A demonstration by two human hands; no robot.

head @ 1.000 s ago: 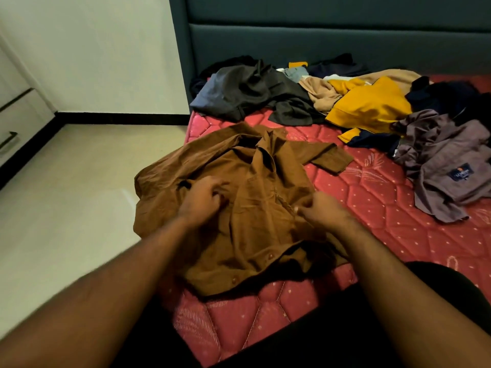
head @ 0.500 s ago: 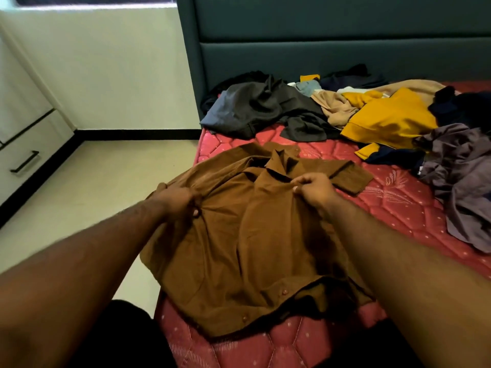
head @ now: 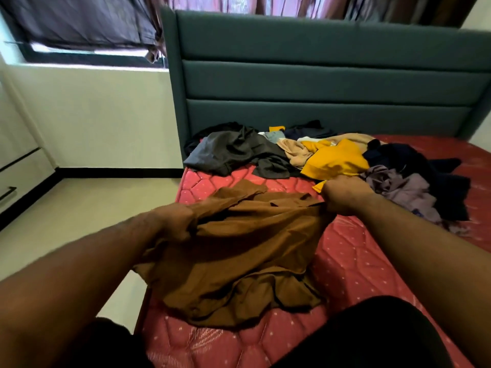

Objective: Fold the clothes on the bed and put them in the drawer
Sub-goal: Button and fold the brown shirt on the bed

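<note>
Both hands, left hand point(head: 174, 221) and right hand point(head: 345, 197), grip a brown shirt point(head: 239, 251) above the red mattress point(head: 353, 264).

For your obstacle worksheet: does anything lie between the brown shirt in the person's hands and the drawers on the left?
Nothing visible does. Both hands, left hand and right hand, grip the brown shirt; only bare floor separates the bed from the drawers.

Brown shirt point(head: 239, 251): unfolded, rumpled, upper edge lifted and stretched sideways, lower part bunched on the red mattress point(head: 358, 261) near its corner. Unfolded clothes pile point(head: 318, 158) near headboard: dark grey piece point(head: 228, 150), tan one, yellow top point(head: 337, 160), navy garment point(head: 414, 166), mauve piece point(head: 406, 192). White drawer point(head: 18, 179) far left, shut, black handle.
</note>
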